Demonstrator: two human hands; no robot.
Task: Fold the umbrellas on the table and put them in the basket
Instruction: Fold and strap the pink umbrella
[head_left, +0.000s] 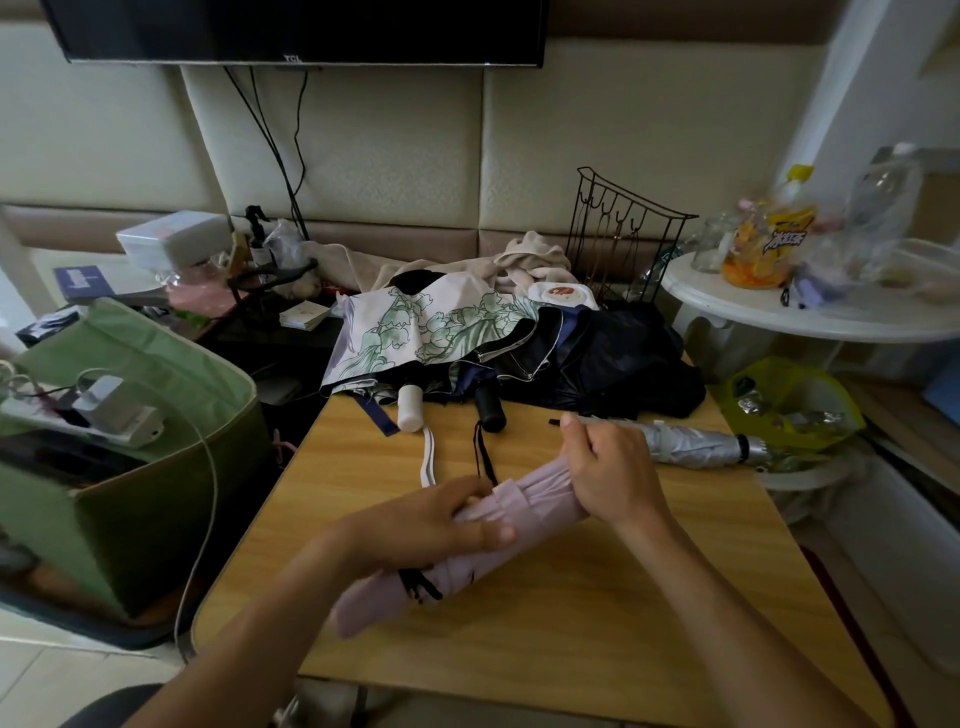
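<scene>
both hands hold a rolled pink umbrella (524, 512) over the table (597, 597): left hand (441, 525) grips its middle, right hand (613, 467) curls round the upper end, perhaps pinching a strap; green basket (171, 499) stands left

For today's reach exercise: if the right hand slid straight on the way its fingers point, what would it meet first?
Probably the black umbrella handle: the right hand, gripping the pink umbrella, points up-left toward it, though depth is unclear.
</scene>
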